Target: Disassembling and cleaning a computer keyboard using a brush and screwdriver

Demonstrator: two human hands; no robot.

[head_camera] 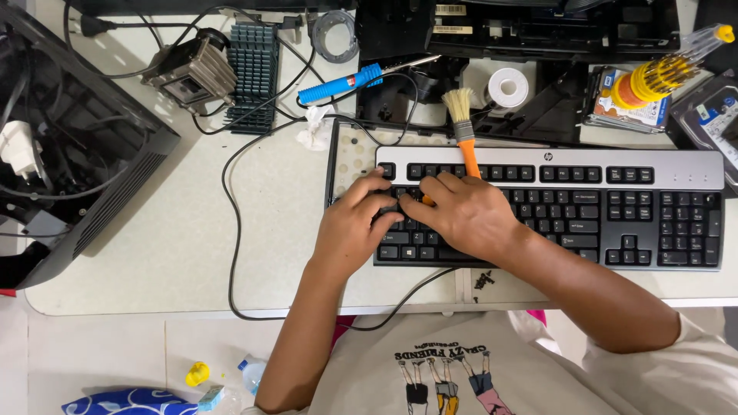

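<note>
A pale printed shirt [477,376] fills the near edge; on the white tabletop [184,246], the black keyboard [550,207] lies along the front edge; the left hand [355,227] presses keys, fingers spread; the right hand [469,215] pinches an orange-handled brush [463,127]; a blue soldering iron [342,83] lies toward the far edge.

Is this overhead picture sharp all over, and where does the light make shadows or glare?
Head view: mostly sharp, with even, bright light; the pale table looks nearly washed out. Soft shadows fall under the open case and under both hands on the keyboard. Straight edges bow slightly toward the corners.
</note>
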